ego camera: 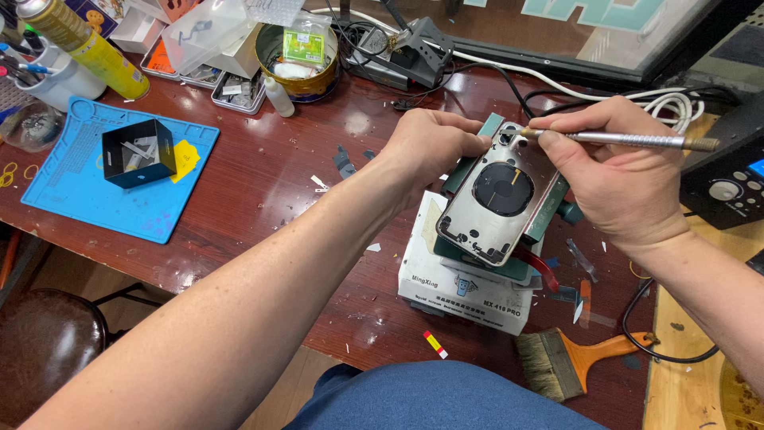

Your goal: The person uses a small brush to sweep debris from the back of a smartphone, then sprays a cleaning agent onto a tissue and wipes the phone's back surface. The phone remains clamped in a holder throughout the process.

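- Right now you are working at the centre right of the frame, where a phone housing [500, 195] is lying tilted, inner side up, on a green holder [557, 209] that is sitting on a white box [458, 287]
- Your left hand [430, 147] is curling over the upper left edge of the phone housing, fingers pressing on it and steadying it
- Your right hand [617, 179] is gripping a slim metal tool [629, 139] like a pen, and its tip is touching the housing's top corner near the camera opening
- Inside the housing a dark round coil [503, 189] is showing in the middle
- Below the box, at the lower right, a brush with an orange handle [577, 362] is lying on the dark red table [263, 183]
- At the left of the frame a blue work mat [72, 179] is carrying a small black open box [139, 153] with a yellow scrap beside it
- Along the upper edge a yellow spray can [83, 44], a round tin [298, 56] and clear plastic trays [207, 32] are standing well apart from your hands
- At the far right a black unit with a knob [728, 179] is sitting just behind your right hand
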